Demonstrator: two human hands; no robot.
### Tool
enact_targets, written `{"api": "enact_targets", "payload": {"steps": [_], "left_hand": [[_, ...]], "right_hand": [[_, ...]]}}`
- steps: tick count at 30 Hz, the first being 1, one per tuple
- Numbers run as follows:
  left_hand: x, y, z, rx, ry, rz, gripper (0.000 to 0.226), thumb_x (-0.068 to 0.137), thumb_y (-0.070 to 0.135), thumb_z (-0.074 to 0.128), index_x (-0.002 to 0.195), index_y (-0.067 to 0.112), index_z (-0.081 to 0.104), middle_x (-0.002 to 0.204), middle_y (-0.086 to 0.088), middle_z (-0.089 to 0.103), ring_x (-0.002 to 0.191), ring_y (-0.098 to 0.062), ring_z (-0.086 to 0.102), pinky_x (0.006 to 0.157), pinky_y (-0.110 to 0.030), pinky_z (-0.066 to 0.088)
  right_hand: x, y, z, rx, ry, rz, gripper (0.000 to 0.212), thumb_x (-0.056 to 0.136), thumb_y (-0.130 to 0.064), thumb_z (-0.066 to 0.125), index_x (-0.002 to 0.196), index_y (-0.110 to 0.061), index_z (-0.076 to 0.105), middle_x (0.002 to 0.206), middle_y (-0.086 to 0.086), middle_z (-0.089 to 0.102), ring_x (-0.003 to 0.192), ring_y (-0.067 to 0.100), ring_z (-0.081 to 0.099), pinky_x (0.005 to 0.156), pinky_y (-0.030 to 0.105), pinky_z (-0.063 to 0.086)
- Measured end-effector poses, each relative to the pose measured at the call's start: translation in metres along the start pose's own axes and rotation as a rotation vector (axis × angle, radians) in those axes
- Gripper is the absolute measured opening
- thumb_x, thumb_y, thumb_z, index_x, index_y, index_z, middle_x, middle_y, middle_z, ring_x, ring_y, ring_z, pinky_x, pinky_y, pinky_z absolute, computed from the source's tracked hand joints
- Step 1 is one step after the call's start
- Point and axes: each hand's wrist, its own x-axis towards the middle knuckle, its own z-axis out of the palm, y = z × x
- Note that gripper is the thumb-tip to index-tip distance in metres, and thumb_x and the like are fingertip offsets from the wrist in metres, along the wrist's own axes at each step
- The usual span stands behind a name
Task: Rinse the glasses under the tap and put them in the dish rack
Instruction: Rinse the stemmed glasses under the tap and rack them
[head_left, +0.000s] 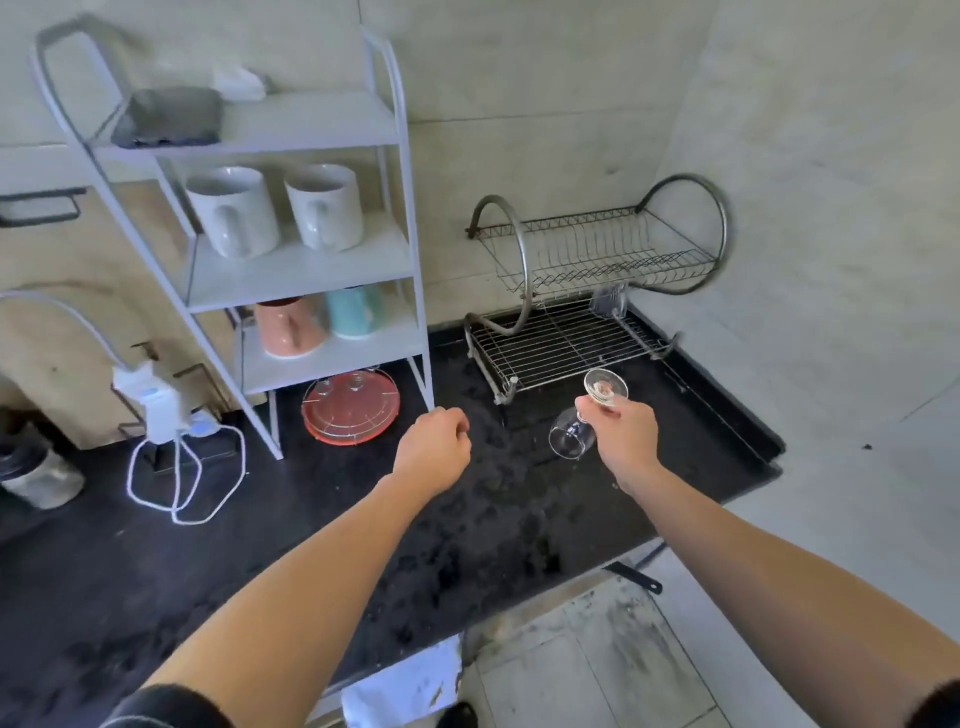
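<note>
My right hand (623, 434) grips a clear stemmed glass (571, 439) by its stem, upside down, foot up and bowl hanging toward the black counter. It hovers just in front of the lower tier of the two-tier metal dish rack (566, 343). My left hand (435, 449) is loosely closed over the counter with nothing in it. Two more small glasses (340, 384) stand on a red round tray (350, 410) under the white shelf unit. No tap or sink is in view.
A white shelf unit (291, 270) holds white, pink and teal mugs (234, 210). A power strip with a coiled white cable (176, 457) lies at left beside a jar (39, 475). The black counter (260, 545) ends at front, with tiled floor beyond.
</note>
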Motion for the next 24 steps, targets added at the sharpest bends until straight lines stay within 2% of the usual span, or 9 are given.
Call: {"api": "enact_targets", "payload": {"steps": [6, 9, 11, 13, 17, 19, 21, 24], "left_hand": [[0.071, 0.043, 0.012, -0.061, -0.004, 0.023, 0.022, 0.093, 0.017, 0.047, 0.107, 0.012, 0.064, 0.103, -0.007, 0.061, 0.093, -0.024, 0.059, 0.081, -0.036, 0.049], [0.101, 0.071, 0.01, -0.143, 0.1, 0.065, 0.023, 0.094, 0.015, 0.047, 0.11, 0.012, 0.063, 0.096, -0.006, 0.063, 0.079, -0.017, 0.058, 0.074, -0.031, 0.048], [0.119, 0.092, 0.013, -0.182, 0.171, 0.144, 0.021, 0.095, 0.014, 0.048, 0.109, 0.012, 0.064, 0.084, 0.0, 0.061, 0.066, -0.01, 0.053, 0.069, -0.028, 0.048], [0.135, 0.114, 0.017, -0.187, 0.234, 0.242, 0.02, 0.094, 0.012, 0.05, 0.107, 0.011, 0.064, 0.083, 0.002, 0.061, 0.064, -0.008, 0.052, 0.067, -0.028, 0.049], [0.181, 0.153, 0.032, -0.061, 0.407, 0.384, 0.018, 0.089, 0.005, 0.054, 0.101, 0.006, 0.067, 0.093, -0.004, 0.063, 0.08, -0.013, 0.054, 0.069, -0.024, 0.046], [0.208, 0.165, 0.04, 0.036, 0.464, 0.356, 0.018, 0.087, 0.006, 0.055, 0.102, 0.004, 0.066, 0.097, -0.007, 0.061, 0.089, -0.022, 0.057, 0.075, -0.032, 0.05], [0.233, 0.169, 0.051, 0.164, 0.457, 0.248, 0.022, 0.089, 0.012, 0.056, 0.108, 0.004, 0.065, 0.108, -0.012, 0.06, 0.101, -0.03, 0.056, 0.086, -0.044, 0.05], [0.253, 0.165, 0.067, 0.3, 0.374, -0.001, 0.036, 0.097, 0.03, 0.046, 0.124, 0.009, 0.057, 0.131, -0.016, 0.054, 0.126, -0.036, 0.046, 0.103, -0.052, 0.04]], "right_hand": [[0.08, 0.008, -0.022, 0.003, 0.089, 0.093, 0.027, 0.089, -0.033, 0.068, 0.098, -0.009, 0.075, 0.089, 0.004, 0.07, 0.087, 0.02, 0.065, 0.083, 0.036, 0.05], [0.126, 0.017, -0.026, 0.035, 0.093, 0.151, 0.025, 0.09, -0.034, 0.065, 0.085, -0.011, 0.075, 0.087, 0.005, 0.072, 0.087, 0.022, 0.066, 0.087, 0.041, 0.051], [0.157, 0.023, -0.028, 0.062, 0.094, 0.172, 0.027, 0.091, -0.031, 0.063, 0.072, -0.013, 0.071, 0.082, 0.007, 0.072, 0.081, 0.022, 0.065, 0.08, 0.038, 0.05], [0.189, 0.026, -0.028, 0.078, 0.083, 0.186, 0.03, 0.093, -0.03, 0.062, 0.07, -0.012, 0.068, 0.079, 0.007, 0.069, 0.076, 0.02, 0.062, 0.074, 0.035, 0.047], [0.262, 0.037, -0.023, 0.09, 0.014, 0.241, 0.035, 0.094, -0.029, 0.059, 0.082, 0.004, 0.067, 0.08, 0.02, 0.065, 0.073, 0.025, 0.057, 0.07, 0.039, 0.046], [0.298, 0.041, -0.019, 0.082, -0.055, 0.282, 0.027, 0.091, -0.02, 0.058, 0.076, 0.002, 0.063, 0.075, 0.022, 0.056, 0.073, 0.026, 0.051, 0.065, 0.039, 0.042], [0.331, 0.046, -0.012, 0.066, -0.136, 0.292, 0.026, 0.088, -0.016, 0.056, 0.079, 0.008, 0.059, 0.073, 0.026, 0.047, 0.074, 0.023, 0.046, 0.065, 0.035, 0.036], [0.366, 0.049, 0.001, -0.008, -0.232, 0.221, 0.022, 0.093, -0.016, 0.055, 0.082, 0.0, 0.065, 0.079, 0.013, 0.061, 0.074, 0.025, 0.055, 0.065, 0.039, 0.045]]}}
